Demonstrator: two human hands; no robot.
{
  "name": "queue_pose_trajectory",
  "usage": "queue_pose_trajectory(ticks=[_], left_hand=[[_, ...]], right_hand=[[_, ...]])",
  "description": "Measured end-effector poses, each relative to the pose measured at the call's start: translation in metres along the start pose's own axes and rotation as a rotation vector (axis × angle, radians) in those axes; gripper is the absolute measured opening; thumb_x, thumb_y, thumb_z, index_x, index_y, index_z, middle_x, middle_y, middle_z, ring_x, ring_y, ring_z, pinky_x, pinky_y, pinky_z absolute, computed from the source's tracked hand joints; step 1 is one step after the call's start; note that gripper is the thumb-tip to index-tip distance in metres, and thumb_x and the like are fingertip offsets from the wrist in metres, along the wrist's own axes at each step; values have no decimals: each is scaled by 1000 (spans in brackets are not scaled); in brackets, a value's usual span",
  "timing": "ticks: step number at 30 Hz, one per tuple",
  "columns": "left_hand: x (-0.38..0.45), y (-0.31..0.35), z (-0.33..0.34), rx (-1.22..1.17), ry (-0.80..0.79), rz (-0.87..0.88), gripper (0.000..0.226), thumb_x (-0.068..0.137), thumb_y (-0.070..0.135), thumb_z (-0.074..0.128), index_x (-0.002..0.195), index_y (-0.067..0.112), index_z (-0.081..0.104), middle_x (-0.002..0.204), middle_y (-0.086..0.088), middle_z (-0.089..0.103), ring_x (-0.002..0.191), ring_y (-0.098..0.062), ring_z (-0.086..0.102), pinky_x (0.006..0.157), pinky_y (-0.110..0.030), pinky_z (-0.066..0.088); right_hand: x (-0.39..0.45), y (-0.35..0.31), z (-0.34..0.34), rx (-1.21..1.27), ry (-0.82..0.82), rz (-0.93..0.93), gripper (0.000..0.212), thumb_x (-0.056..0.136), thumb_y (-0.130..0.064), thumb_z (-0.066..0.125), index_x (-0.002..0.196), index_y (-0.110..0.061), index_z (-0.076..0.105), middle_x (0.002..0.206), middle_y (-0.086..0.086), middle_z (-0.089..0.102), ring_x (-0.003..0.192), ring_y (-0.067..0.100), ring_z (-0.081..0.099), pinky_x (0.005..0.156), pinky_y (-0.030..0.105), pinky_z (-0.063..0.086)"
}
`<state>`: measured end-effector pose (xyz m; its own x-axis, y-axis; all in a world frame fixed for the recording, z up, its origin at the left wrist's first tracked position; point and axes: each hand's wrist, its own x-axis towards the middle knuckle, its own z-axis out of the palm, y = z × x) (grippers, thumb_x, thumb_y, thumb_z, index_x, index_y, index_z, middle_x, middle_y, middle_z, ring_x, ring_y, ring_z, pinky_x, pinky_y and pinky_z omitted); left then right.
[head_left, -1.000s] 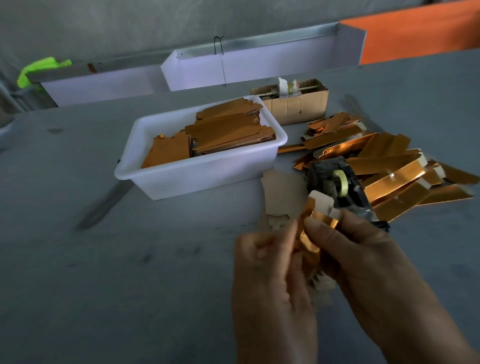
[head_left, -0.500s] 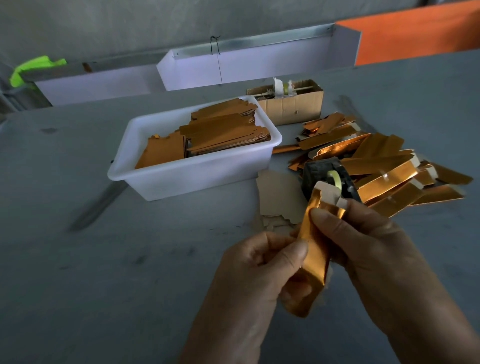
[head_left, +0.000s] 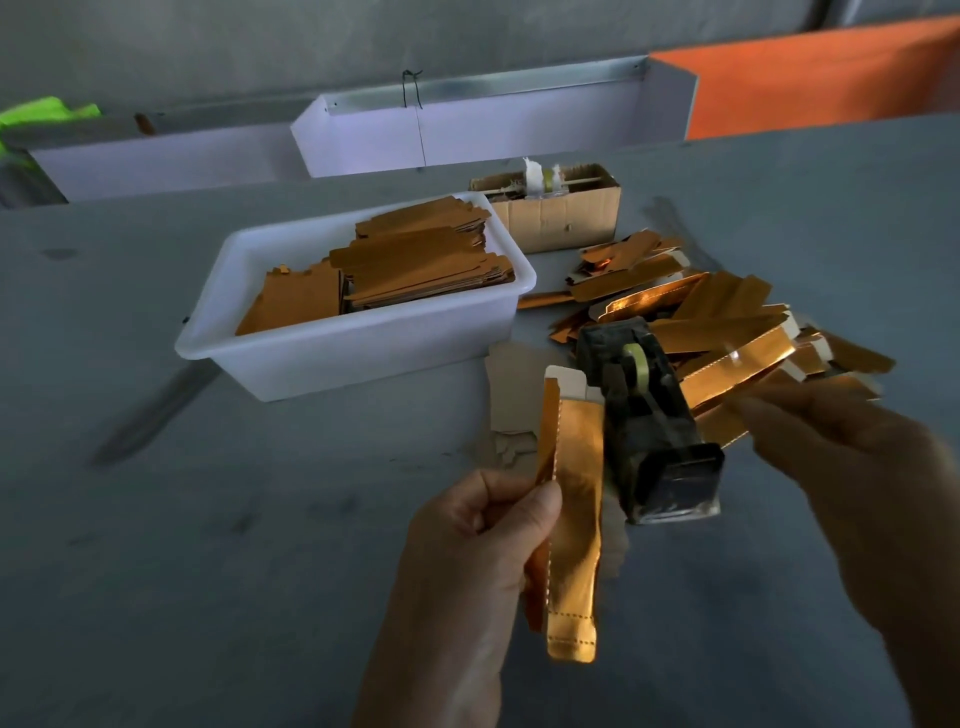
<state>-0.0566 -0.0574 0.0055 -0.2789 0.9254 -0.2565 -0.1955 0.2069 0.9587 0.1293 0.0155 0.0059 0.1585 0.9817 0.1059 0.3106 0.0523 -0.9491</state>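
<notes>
While the left grip (head_left: 483, 535) is clamping the gold carton (head_left: 574, 519) upright at nine o'clock of the tape dispenser (head_left: 649, 426), the blurred right grip (head_left: 841, 447), closure indeterminable, is hovering at three o'clock; tape-pulling seems next.

Dim in here, with weak light coming from the far side, where the white troughs (head_left: 467, 140) glow. The foil pile (head_left: 737, 358) throws hot glints. The right hand (head_left: 852, 467) is smeared with motion blur, and the table (head_left: 156, 545) bows toward the edges.
</notes>
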Motion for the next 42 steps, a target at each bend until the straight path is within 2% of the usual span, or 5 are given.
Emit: queue_pose_trajectory(ticks=[4,13,26,35,42], left_hand=[[2,-3,8,-38,-45,-44,13,64,29,69,61,16,67,52,-1,55,41,-8,45,39,-20,36],[5,-9,31,-67,-21,-94,16,85,20,67,70,16,67,60,-4,59,48,-11,51,41,-22,38],[12,-20,56,-159,-29,-97,10,87,23,67,82,15,71,88,-11,73,83,-25,63,79,-42,47],[14,-23,46,-180,-73,-78,21,83,26,65,89,5,69,85,-18,67,75,-28,54,60,-35,41],[18,-13,46,-89,-105,12,13,88,24,65,86,12,66,95,-17,72,91,-34,66,77,-50,49]], right_hand=[[3,11,6,-41,-236,107,11,86,-32,60,85,-26,70,76,-1,69,84,23,64,70,36,52],[8,11,14,-63,-259,121,7,85,-26,63,80,-23,68,68,-6,66,64,-5,62,48,9,39],[0,6,16,493,-279,362,29,75,-30,55,86,-5,67,85,8,69,78,17,66,69,30,46],[-20,13,19,-111,-45,27,8,84,-20,65,77,-18,66,127,-14,52,87,-6,51,69,13,35],[-30,14,28,-159,11,-15,15,81,-20,68,69,-26,61,133,-11,52,112,16,56,84,34,47]])
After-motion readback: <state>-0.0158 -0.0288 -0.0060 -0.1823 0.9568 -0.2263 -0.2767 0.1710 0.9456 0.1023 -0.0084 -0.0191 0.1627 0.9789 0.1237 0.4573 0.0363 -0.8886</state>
